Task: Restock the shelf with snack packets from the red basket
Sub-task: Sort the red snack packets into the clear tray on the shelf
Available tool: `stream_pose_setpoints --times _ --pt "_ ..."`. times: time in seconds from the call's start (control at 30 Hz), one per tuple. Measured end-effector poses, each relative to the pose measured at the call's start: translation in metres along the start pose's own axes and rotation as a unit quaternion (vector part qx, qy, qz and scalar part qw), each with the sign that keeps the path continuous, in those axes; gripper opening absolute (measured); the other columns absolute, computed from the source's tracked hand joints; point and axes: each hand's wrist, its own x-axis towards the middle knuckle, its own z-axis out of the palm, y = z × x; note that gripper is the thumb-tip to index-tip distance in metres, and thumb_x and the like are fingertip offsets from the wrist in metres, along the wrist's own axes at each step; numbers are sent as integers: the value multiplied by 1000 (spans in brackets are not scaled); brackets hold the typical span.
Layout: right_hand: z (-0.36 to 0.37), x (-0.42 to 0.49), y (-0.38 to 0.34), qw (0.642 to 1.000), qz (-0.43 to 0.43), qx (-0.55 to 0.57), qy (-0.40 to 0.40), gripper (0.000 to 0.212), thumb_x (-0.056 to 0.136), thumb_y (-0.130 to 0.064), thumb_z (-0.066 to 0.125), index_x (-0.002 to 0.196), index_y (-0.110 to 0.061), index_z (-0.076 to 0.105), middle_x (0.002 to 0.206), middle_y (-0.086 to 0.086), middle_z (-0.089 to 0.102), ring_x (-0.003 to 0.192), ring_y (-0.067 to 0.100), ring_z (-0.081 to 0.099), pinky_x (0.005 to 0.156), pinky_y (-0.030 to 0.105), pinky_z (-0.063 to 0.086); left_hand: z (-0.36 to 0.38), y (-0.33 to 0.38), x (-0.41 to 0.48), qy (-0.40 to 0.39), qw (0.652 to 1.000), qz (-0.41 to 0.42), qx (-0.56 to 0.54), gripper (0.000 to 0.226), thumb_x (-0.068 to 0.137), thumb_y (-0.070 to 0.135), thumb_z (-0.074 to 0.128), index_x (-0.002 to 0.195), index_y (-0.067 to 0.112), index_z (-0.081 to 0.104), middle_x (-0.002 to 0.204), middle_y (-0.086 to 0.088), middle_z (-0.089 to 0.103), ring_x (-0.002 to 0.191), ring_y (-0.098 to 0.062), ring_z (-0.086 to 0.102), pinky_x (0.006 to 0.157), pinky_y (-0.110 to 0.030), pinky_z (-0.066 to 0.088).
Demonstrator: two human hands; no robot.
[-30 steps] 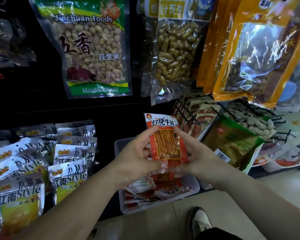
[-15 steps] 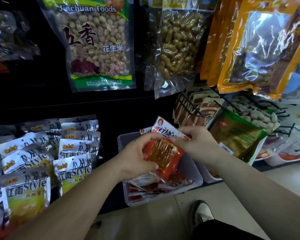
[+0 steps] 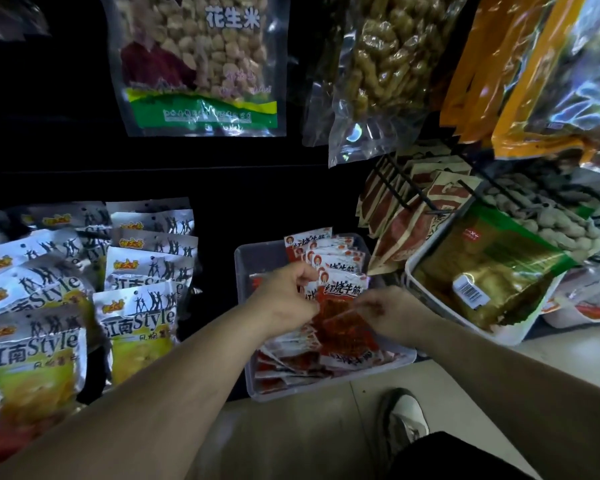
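Left hand [image 3: 284,296] and right hand [image 3: 392,315] both pinch a red plastic snack packet [image 3: 343,301] over a clear plastic bin [image 3: 243,268], silver-and-yellow foil pouches [image 3: 136,317] at nine o'clock, white plastic tub [image 3: 530,320] at three.

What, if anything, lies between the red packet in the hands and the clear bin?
Nothing visible. Left hand and right hand hold the red packet over the clear bin, against its upright row; flat packets lie below.

A shoe [image 3: 404,422] (grey and white) – on the pale floor [image 3: 309,427].
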Motion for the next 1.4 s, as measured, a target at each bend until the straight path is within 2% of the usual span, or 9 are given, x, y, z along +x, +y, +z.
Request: stream_pose_setpoints --times 0.2,0.37,0.43,0.5,0.6,0.8,1.13,1.27,1.4 --pt "5 2 2 993 71 49 -77 36 101 -48 59 75 -27 71 67 -9 62 66 7 58 64 27 43 6 -5 7 -44 998 -31 30 54 86 4 77 130 31 61 126 5 59 113 -16 63 83 -23 55" --pt "10 7 -16 993 46 105 -26 28 100 -44 61 127 -39 69 107 -14 71 73 -1 65 58 11 46 6 -3 4 15 999 -25 37 45 89 4 74 125 29 66 118 7 65 105 -11 64 84 -21 51" --pt "12 17 -16 998 33 46 8 50 101 -40 61 150 -32 52 150 -5 53 109 10 68 79 16 51 3 -4 5 41 998 -26 31 43 90 4 72 126 26 67 113 7 65 104 -12 63 84 -21 50" --pt "16 32 -17 999 32 -6 9 65 103 -37 61 161 -27 34 171 -1 24 152 23 36 112 31 41 1 -6 6 56 998 -26 25 41 92 4 70 127 24 66 108 9 63 106 -13 62 88 -24 52" --pt "25 55 -14 997 42 -66 6 76 103 -36 62 166 -19 21 173 2 16 161 23 8 127 39 22 0 -9 8 64 997 -28 26 36 94 10 71 126 26 67 110 9 63 108 -11 62 95 -26 53" --pt "41 77 -3 981 53 -167 79 44 100 -24 66 142 -20 51 144 5 52 140 27 43 105 40 45 -3 -12 14 50 998 -31 30 34 97 8 66 126 25 67 116 6 64 110 -12 63 96 -26 54" --pt "27 58 -15 958 -22 -242 154 35 87 4 56 104 -24 68 92 5 68 95 30 62 70 32 33 -9 -8 13 68 997 -33 16 30 95 13 70 122 25 69 118 6 66 111 -12 63 100 -29 53" --pt "6 40 -40 975 -93 -152 135 26 99 -19 63 119 -30 50 75 -2 60 68 23 60 54 34 40 -18 1 1 81 997 -5 -14 26 86 7 79 99 25 64 102 6 69 95 -10 66 84 -27 57" --pt "-36 15 -77 982 -126 68 119 49 87 -17 80 93 -39 38 76 -7 52 59 7 49 54 34 43 -25 20 -18 55 994 52 -73 33 78 -1 84 84 19 58 78 6 59 70 -6 56 68 -27 53"
